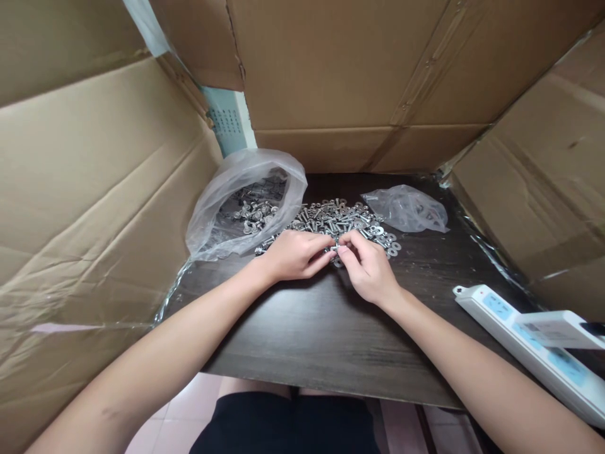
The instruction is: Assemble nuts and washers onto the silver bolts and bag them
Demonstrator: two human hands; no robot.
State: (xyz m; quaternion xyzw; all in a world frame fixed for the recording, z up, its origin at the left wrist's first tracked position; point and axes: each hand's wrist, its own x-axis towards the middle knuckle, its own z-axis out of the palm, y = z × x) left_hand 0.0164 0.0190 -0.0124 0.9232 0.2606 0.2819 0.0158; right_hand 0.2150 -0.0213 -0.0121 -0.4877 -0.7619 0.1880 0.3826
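My left hand (297,254) and my right hand (366,265) meet fingertip to fingertip over the near edge of a heap of small metal bolts, nuts and washers (338,221) on a dark wooden table (312,328). Both hands are closed in a pinch on a small metal piece (336,248) held between them; it looks like a bolt with a washer. A large clear plastic bag (246,202) holding more metal parts lies open to the left of the heap. A smaller clear bag (406,208) lies to its right.
Cardboard sheets wall the table in on the left (94,208), back (354,82) and right (543,183). A white power strip (529,343) lies along the table's right front edge. Pink floor tiles (189,410) show below the table's front edge.
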